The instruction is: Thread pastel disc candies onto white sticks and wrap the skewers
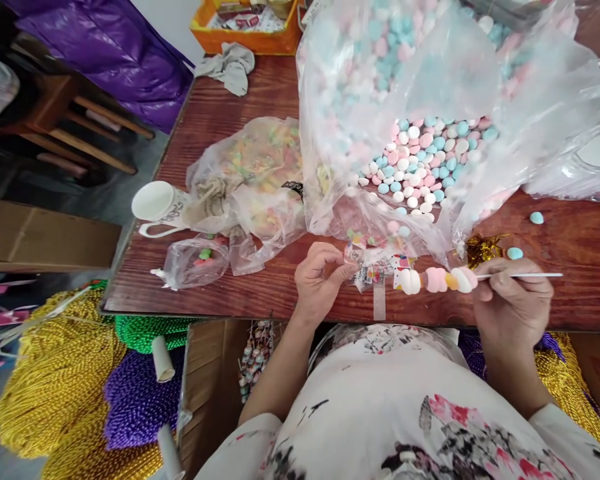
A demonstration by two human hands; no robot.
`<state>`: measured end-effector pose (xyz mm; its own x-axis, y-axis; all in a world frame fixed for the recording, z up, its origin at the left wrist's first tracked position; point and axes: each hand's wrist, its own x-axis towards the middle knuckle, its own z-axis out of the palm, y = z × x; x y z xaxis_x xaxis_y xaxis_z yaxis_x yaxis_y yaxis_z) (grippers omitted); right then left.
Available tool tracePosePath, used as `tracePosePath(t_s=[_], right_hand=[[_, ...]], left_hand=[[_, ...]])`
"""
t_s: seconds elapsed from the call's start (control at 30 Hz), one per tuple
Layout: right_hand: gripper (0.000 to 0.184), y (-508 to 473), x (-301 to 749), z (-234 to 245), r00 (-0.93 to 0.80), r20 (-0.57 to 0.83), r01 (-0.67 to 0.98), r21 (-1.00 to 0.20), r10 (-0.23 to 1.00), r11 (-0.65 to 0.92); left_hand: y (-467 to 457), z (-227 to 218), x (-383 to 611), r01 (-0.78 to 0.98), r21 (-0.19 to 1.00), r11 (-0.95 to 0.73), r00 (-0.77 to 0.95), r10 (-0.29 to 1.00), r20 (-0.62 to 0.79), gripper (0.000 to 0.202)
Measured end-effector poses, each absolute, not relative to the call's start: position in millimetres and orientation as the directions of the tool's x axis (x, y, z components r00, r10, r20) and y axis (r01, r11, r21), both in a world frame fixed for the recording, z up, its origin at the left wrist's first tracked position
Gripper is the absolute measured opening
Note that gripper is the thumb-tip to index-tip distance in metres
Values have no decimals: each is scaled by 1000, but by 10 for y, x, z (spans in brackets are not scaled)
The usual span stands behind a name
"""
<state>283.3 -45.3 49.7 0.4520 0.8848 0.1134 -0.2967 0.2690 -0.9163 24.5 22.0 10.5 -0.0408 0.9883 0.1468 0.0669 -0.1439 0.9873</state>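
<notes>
My right hand grips a candy skewer by its white stick, just behind the candies. Pink, white and yellow-orange soft pieces are threaded on it, pointing left. Thumb and fingers of my left hand pinch a clear printed plastic wrapper at its left end. The skewer's tip is close to the wrapper's right end; whether it is inside I cannot tell. Beyond both hands lies a large clear bag, open at the front, with pink, white and blue candies in it.
Left on the wooden table are a white mug, a bag of colourful gummies and a small clear bag. Gold ties lie near my right hand. Below the edge stands a cardboard box with wrapped skewers.
</notes>
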Motion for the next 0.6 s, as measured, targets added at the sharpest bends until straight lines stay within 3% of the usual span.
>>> tracePosePath(t_s=[0.13,0.4,0.6], right_hand=[[10,-350,2840,770,506,257,-156,-912,823,380],[9,-195,2662,699,534,310,-65,-913,787,404],[10,-261,2732,542,477,322,-5,-929,818,369]], left_hand=[[186,72,249,333,873,-357,157,934,322,17],[108,74,297,410,802,-434,260,899,353,22],[70,32,313,478,681,-555,347,831,434,21]])
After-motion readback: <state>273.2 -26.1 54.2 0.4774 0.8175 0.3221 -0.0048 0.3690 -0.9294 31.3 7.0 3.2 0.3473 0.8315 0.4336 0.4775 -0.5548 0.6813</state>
